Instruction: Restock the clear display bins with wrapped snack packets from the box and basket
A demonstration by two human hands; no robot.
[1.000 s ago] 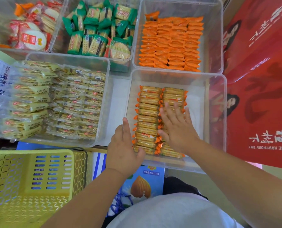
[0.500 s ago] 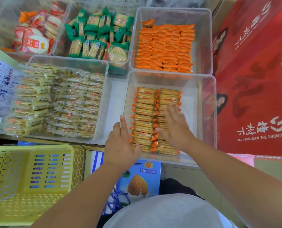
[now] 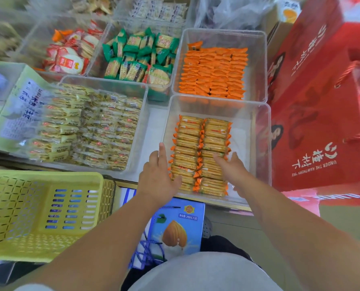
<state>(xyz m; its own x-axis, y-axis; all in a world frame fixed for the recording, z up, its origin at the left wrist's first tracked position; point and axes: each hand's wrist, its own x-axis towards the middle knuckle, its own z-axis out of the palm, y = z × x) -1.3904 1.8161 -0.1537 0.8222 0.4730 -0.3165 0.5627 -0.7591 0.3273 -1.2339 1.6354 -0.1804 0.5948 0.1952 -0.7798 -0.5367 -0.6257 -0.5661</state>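
Two rows of orange-ended cracker packets (image 3: 202, 152) lie side by side in the clear bin (image 3: 261, 148) nearest us, stacked flat and filling its left and middle part, with bare floor along its right wall. Our left hand (image 3: 157, 179) is at the bin's left wall, fingers straight and pointing away from us. Its thumb reaches in against the near end of the left row, and it grips nothing. Whether the palm touches the wall we cannot tell. Our right hand (image 3: 234, 171) is inside the bin on the right side of the right row, open too, its straight fingers (image 3: 219, 159) resting on the packets.

Behind this bin stands another bin (image 3: 264, 66) packed with plain orange packets (image 3: 213, 72). To the left sit green packets (image 3: 137, 57), red-and-white round cracker packets (image 3: 69, 57) and a wide bin (image 3: 144, 95) of pale yellow packets (image 3: 95, 127).

Near our left arm sits a yellow basket (image 3: 17, 206), its slotted floor bare. A blue carton (image 3: 176, 227) with an almond picture stands below the worktop edge. Red gift bags (image 3: 322, 106) stand just to the right of the bins.
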